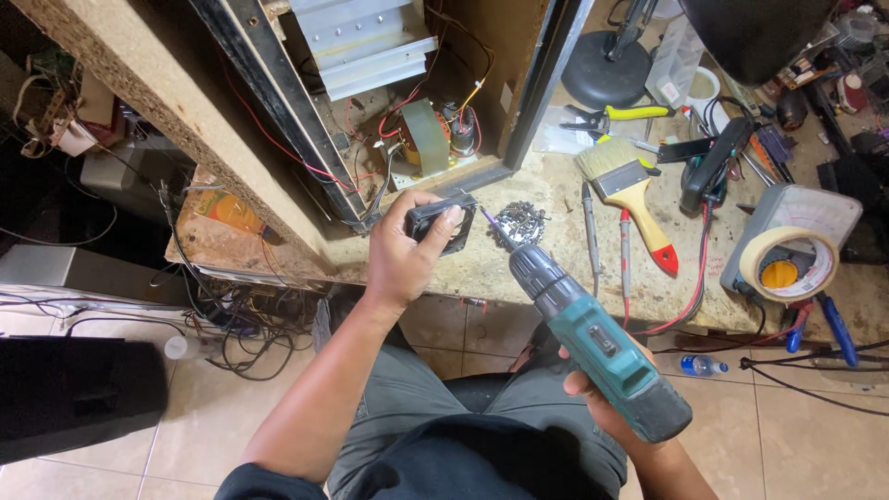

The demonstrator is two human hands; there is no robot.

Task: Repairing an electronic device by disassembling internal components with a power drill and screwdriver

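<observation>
My left hand grips a small black square fan at the front edge of the workbench. My right hand holds a teal and black cordless drill, its bit pointing up-left toward the fan's corner. Just beyond the bit lies a pile of small metal screws. Behind the fan stands an open wooden cabinet with a transformer, a finned aluminium heatsink and red and black wires inside.
On the bench lie a paintbrush with a yellow and red handle, two screwdrivers, yellow-handled pliers, a multimeter and a tape dispenser. A black box, tangled cables and a small bottle sit on the tiled floor.
</observation>
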